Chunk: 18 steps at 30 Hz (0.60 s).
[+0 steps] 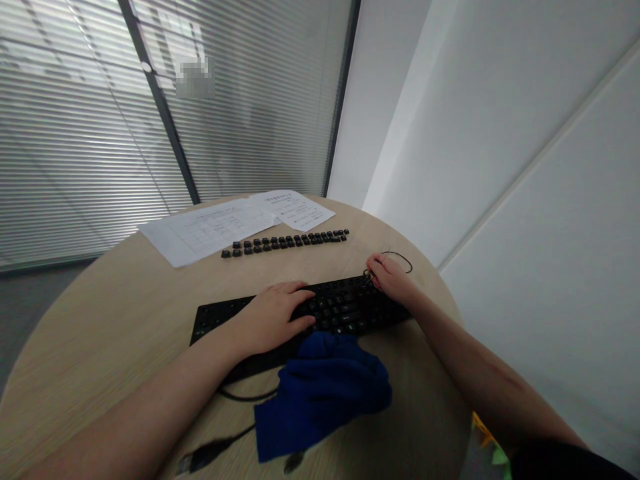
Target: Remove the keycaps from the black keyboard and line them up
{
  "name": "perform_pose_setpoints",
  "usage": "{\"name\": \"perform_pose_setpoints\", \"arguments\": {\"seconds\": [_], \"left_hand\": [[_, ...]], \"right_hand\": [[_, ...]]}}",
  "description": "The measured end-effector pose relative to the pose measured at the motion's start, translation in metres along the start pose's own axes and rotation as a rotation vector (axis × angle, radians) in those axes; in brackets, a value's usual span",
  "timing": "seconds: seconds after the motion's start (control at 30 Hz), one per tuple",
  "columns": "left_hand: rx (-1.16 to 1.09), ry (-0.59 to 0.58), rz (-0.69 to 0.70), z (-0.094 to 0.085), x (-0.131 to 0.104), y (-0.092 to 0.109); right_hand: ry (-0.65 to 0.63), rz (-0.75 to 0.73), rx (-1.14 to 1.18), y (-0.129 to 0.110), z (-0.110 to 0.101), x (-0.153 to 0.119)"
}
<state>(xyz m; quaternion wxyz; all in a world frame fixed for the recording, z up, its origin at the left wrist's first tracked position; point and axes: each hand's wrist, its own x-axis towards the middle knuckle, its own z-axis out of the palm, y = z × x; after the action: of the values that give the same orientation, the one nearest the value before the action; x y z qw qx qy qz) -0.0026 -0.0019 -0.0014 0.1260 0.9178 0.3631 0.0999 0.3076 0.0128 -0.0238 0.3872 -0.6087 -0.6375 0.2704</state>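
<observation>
A black keyboard (340, 308) lies across the table in front of me. My left hand (273, 317) rests on its left part with the fingers spread. At the keyboard's upper right, my right hand (390, 277) is closed around a small wire keycap puller (369, 276), its thin wires pointing down at the keys. A dark cord loop (407, 262) sticks out behind that hand. Beyond the keyboard, several black keycaps (283, 244) stand in two rows. A crumpled blue cloth (325, 390) lies against the near edge of the keyboard.
Printed paper sheets (210, 227) lie at the far side of the round wooden table (100, 320). A cable with a USB plug (203, 457) runs out beside the cloth. A glass partition with blinds (260, 133) and a white wall (525, 167) stand close behind.
</observation>
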Motion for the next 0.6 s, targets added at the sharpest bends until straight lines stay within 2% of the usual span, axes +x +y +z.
{"name": "perform_pose_setpoints", "arguments": {"seconds": [0.27, 0.4, 0.6], "left_hand": [[-0.029, 0.025, 0.006, 0.001, 0.001, -0.001], [-0.021, 0.009, -0.006, -0.001, 0.000, 0.000], [0.002, -0.006, -0.008, -0.001, 0.002, 0.000]], "right_hand": [[0.055, -0.181, -0.168, -0.005, 0.003, -0.009], [0.099, -0.232, -0.264, -0.012, 0.005, -0.013], [0.078, -0.267, -0.332, -0.011, 0.007, -0.013]]}}
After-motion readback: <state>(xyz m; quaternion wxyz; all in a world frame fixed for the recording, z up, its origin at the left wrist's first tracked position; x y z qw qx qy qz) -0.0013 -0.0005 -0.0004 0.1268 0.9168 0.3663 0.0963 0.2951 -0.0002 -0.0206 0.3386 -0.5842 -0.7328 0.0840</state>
